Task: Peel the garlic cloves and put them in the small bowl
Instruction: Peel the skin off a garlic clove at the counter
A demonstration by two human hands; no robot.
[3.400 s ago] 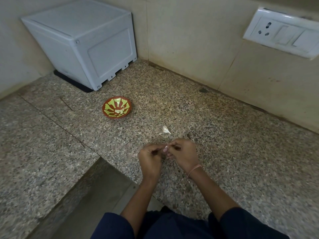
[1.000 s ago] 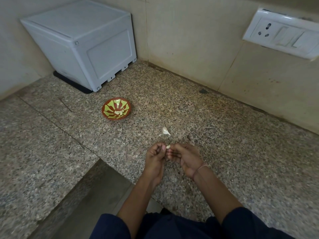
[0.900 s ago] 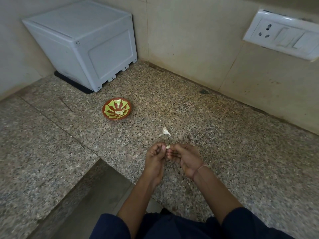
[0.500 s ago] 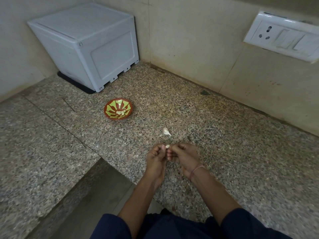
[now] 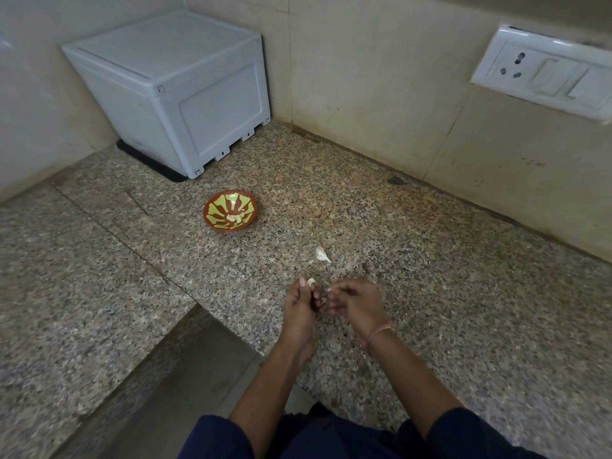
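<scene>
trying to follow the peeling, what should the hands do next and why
Probably carry the garlic clove pinched in the left hand over to the small bowl, where peeled cloves already lie. The right hand sits apart from it, pinching a white scrap that looks like skin, so the clove seems peeled, though it is too small to be sure.

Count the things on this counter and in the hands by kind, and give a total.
small bowl: 1
white box: 1
garlic piece lying on the counter: 1
garlic clove pinched by the left hand: 1
Total: 4; cloves in the bowl are too small to count.
</scene>
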